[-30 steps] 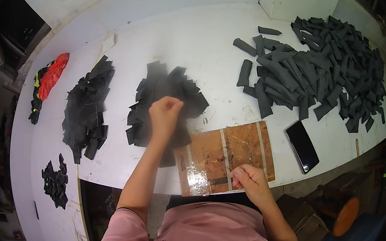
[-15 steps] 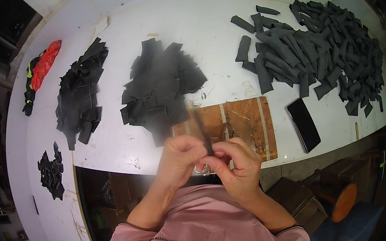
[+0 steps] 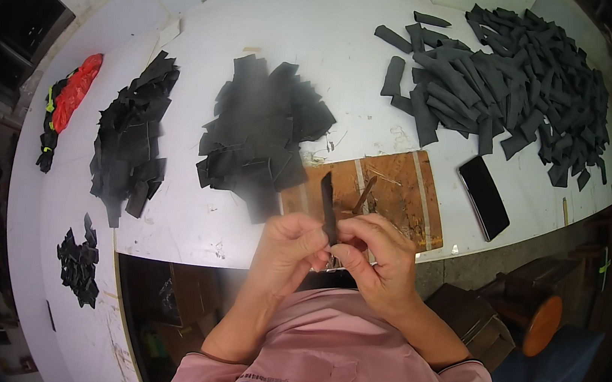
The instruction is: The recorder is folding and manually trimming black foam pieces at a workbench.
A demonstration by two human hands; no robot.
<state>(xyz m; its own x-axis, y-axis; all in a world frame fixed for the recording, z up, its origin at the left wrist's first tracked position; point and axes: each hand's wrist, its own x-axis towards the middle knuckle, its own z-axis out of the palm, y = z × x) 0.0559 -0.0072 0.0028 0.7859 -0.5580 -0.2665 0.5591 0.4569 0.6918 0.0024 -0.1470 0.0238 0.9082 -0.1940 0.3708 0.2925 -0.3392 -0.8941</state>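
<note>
Your two bare hands meet over the near edge of the table: your left hand (image 3: 290, 253) and your right hand (image 3: 379, 263) both pinch, thumb against fingertips, the lower end of one narrow black fabric-like strip (image 3: 328, 200). The strip stands up from your fingers in front of one brown rectangular board (image 3: 415, 196) with pale bands; two bands show clearly. Your fingers cover the strip's lower end, so you cannot tell how it is folded there.

On the white tabletop (image 3: 181, 226) you have three heaps of flat black pieces: one large middle heap (image 3: 255, 136), one long left heap (image 3: 130, 144) and one small near-left heap (image 3: 79, 263). One heap of dark grey rolled tubes (image 3: 476, 90) spreads at the upper right, at least two tubes lying apart from it. Overlap hides the count in every heap.

There is one black smartphone (image 3: 483, 198) right of the board, and one crinkled red plastic bundle (image 3: 75, 93) at far left. Your hands hide the board's near part; the dark rim cuts off the room.
</note>
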